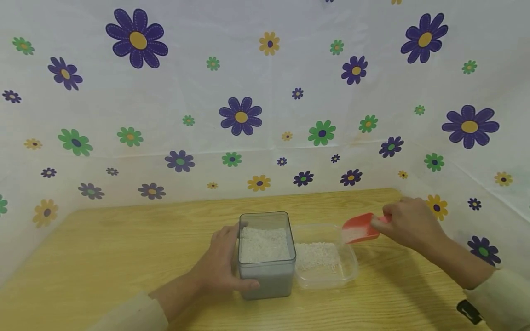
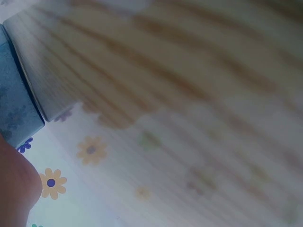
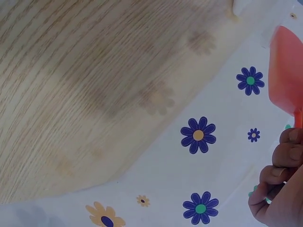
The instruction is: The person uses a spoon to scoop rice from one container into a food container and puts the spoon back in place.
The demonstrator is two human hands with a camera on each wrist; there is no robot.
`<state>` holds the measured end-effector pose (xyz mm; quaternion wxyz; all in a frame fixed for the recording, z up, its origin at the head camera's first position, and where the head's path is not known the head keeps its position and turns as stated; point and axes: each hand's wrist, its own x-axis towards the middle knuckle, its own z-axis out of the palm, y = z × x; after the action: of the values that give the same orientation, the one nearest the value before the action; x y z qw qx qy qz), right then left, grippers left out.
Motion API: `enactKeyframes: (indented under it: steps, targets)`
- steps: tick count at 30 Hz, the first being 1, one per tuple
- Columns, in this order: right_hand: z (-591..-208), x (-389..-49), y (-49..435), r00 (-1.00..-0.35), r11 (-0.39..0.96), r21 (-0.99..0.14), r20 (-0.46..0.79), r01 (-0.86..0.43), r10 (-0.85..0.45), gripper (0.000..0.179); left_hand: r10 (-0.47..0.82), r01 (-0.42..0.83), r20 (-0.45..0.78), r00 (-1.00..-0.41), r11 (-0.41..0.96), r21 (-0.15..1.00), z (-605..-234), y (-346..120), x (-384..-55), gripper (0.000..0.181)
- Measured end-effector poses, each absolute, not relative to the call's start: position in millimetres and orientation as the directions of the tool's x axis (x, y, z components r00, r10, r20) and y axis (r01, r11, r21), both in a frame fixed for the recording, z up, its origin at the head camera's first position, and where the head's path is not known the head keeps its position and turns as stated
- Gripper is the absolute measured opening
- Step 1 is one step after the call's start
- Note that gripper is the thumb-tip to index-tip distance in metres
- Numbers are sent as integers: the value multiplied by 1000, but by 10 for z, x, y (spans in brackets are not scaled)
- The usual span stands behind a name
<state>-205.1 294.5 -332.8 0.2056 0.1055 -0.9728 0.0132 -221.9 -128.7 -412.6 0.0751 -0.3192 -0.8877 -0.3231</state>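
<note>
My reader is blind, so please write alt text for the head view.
A right hand holds a red scoop with white grains at the edge of a shallow clear tub of grains. The left hand holds a taller gray container of grains beside the tub on a wooden table, before a flowered backdrop.

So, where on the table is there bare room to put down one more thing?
Widest: the table left of the left hand, up to the flowered sheet. Smaller: between the clear tub and the right sleeve. Crowded: the middle, where left hand, grey container and clear tub sit close.
</note>
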Motion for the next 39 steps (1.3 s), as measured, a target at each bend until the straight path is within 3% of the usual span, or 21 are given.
enactKeyframes:
  steps: [9, 20, 27, 34, 36, 39]
  targets:
    - [-3318, -2053, 2901, -875, 972, 42, 428, -232, -227, 40, 524, 628, 354, -775, 579, 519, -4128, -1295, -2229, 121]
    - [-3364, -2131, 2799, -780, 930, 134, 511, -342, -360, 41, 526, 632, 357, -772, 577, 517, -4123, -1297, -2229, 121]
    - [-3378, -2167, 2717, -625, 867, 240, 612, -437, -484, 35, 525, 629, 351, -775, 585, 512, -4118, -1299, -2225, 121]
    - [-3357, -2207, 2612, -332, 751, 431, 706, -500, -626, 43, 518, 605, 323, -792, 595, 529, -4118, -1309, -2224, 124]
    - [-3331, -2211, 2576, -295, 743, 449, 718, -496, -631, 48, 518, 602, 317, -794, 597, 531, -4119, -1309, -2225, 124]
    - [-3264, -2202, 2518, -305, 756, 427, 730, -495, -612, 49, 517, 600, 316, -795, 596, 534, -4116, -1308, -2222, 124]
